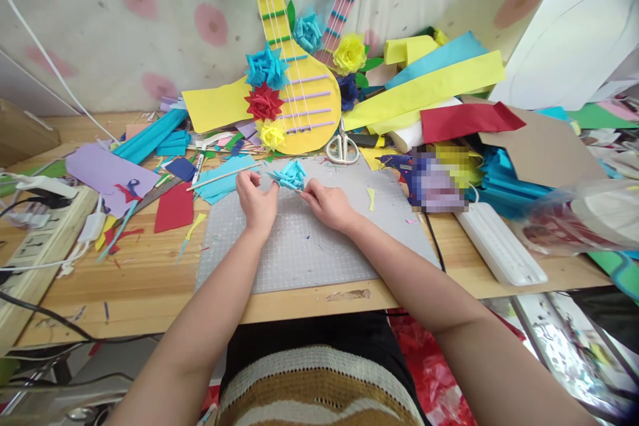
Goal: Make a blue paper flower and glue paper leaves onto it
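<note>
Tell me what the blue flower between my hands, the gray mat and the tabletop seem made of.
The blue flower looks like matte paper, going by its creased, pointed folds. The gray mat is probably dull plastic, since it lies flat with a fine grid. The tabletop appears wooden, with streaky grain and slight sheen.

1. No word, number or brand can be read.
2. Marker (pixel 198 164), left of the left hand (pixel 257 205) and a little beyond it: dark marking on its white barrel, too small to read.
3. Cutting mat (pixel 309 253), under the left hand and the right hand (pixel 330 204): fine grid lines, any figures too small to make out.
4. Plastic bag (pixel 589 219), well right of the right hand: red marking, blurred.
</note>
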A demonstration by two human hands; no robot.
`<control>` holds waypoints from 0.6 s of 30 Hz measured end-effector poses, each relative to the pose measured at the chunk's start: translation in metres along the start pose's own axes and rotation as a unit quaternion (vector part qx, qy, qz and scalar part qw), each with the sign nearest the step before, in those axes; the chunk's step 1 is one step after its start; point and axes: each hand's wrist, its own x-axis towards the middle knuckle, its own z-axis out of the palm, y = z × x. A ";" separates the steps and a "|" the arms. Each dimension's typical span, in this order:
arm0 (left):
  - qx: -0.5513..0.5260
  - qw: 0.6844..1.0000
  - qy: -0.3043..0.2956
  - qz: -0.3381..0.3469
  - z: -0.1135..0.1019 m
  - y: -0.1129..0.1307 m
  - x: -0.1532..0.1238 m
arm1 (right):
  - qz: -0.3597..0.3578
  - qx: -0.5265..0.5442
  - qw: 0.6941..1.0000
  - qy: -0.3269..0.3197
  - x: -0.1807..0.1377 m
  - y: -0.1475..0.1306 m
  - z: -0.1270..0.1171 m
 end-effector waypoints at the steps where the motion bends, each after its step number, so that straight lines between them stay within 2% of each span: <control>1: -0.011 0.999 -0.016 -0.033 0.001 -0.001 -0.001 | 0.004 -0.004 1.000 0.005 0.000 -0.002 0.001; 3: -0.052 0.988 -0.086 -0.121 0.005 0.001 -0.004 | 0.020 -0.010 1.000 0.015 -0.001 -0.005 0.002; 5: -0.109 0.958 -0.152 -0.218 0.008 0.007 -0.009 | 0.036 -0.014 0.999 0.022 -0.001 -0.005 0.001; 7: -0.166 0.929 -0.180 -0.277 0.010 0.016 -0.013 | 0.044 -0.021 0.999 0.023 -0.001 -0.003 0.000; 11: -0.252 0.876 -0.215 -0.351 0.007 0.030 -0.015 | 0.042 -0.031 0.998 0.020 -0.001 0.000 -0.001; 14: -0.298 0.832 -0.234 -0.406 0.004 0.031 -0.013 | 0.041 -0.033 0.998 0.016 -0.001 0.001 0.000; 16: -0.313 0.818 -0.224 -0.428 0.004 0.029 -0.013 | 0.042 -0.031 0.999 0.012 -0.001 0.000 0.000; 18: -0.321 0.819 -0.204 -0.430 0.005 0.027 -0.013 | 0.041 -0.028 0.999 0.008 -0.001 -0.001 0.001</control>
